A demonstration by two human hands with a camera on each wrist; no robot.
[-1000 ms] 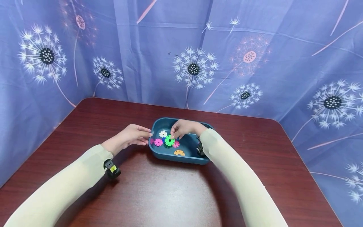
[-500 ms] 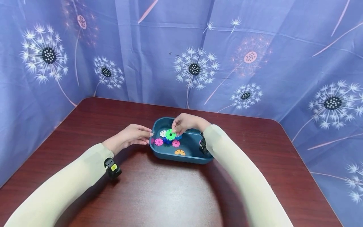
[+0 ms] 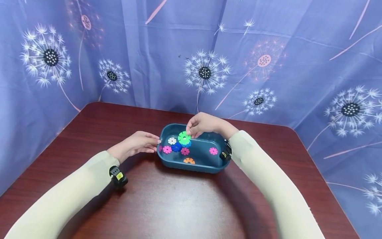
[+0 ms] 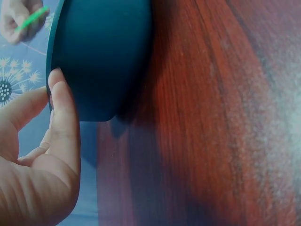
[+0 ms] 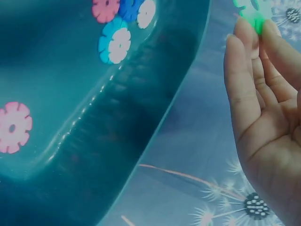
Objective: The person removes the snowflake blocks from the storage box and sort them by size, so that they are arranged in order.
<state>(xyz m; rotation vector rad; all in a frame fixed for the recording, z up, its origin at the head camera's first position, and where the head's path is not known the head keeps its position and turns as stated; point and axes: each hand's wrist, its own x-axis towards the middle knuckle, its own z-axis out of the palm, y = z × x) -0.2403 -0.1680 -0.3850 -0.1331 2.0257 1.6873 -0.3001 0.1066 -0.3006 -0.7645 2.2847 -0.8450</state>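
In the head view, the right hand (image 3: 206,124), at the frame's centre, pinches a green notched disc (image 3: 181,137), seen against the upper left of a blue bin (image 3: 194,167). The left hand (image 3: 138,142), left of centre, grips the bin's left rim. A white disc (image 3: 170,141), a dark blue disc (image 3: 176,148) and an orange disc (image 3: 189,159) lie inside.

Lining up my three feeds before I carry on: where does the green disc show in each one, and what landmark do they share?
Head: green disc just below center, pinched by the right hand.
Left wrist: green disc at top left, nearly edge-on.
Right wrist: green disc at top right, cut by the picture's top edge.
Shared landmark: the blue tub.
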